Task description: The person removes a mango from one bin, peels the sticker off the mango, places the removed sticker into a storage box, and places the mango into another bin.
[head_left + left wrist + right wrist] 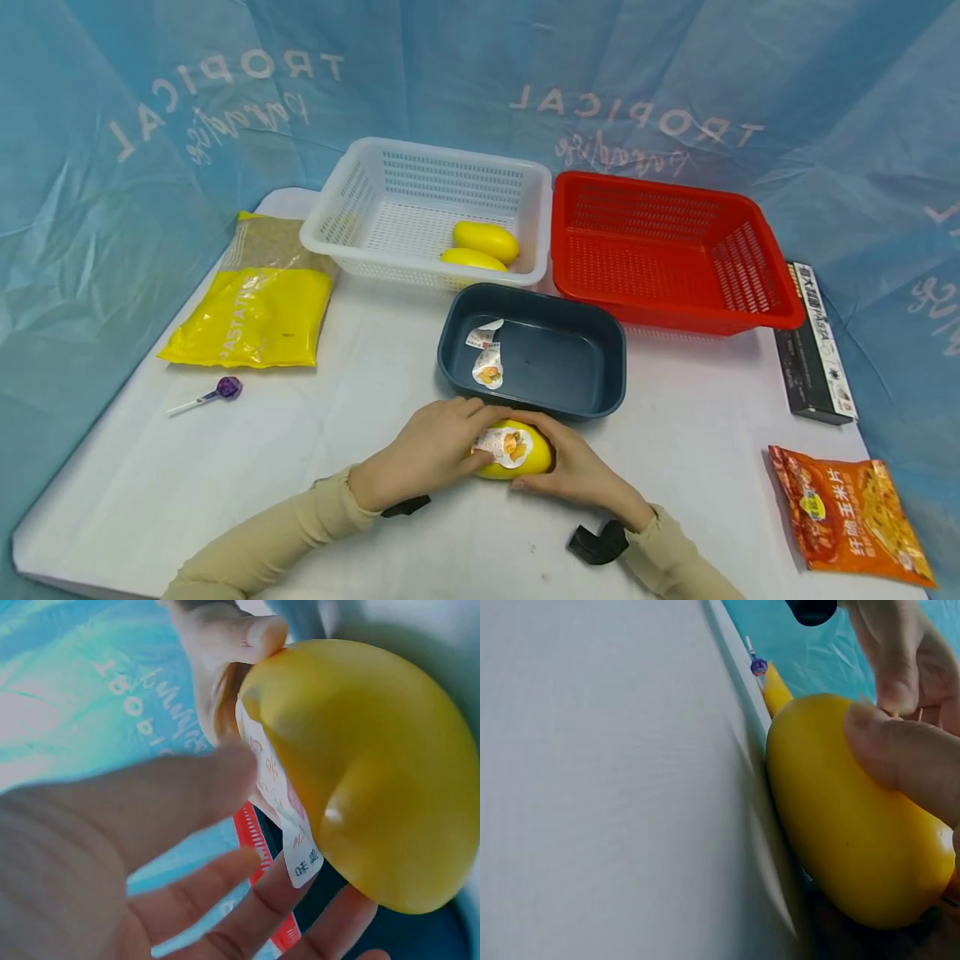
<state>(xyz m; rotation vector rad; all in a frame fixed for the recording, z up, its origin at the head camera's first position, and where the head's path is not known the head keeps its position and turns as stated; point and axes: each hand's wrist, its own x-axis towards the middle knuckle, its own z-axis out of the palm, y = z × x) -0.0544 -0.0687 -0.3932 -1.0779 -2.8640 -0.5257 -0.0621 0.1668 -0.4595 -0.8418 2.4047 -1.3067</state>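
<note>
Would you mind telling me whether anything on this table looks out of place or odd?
Two loose stickers lie in the dark blue tray, curled, with no fruit there. The sticker on the mango held between the left hand and right hand is lifting at its edge.

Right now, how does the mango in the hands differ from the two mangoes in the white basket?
The held mango carries a printed sticker; the basket mangoes show none. The held mango lies on the table in front of the dark tray, gripped by the left hand and right hand; the basket mangoes lie untouched in the white basket. All three are yellow, smooth and oval.
</note>
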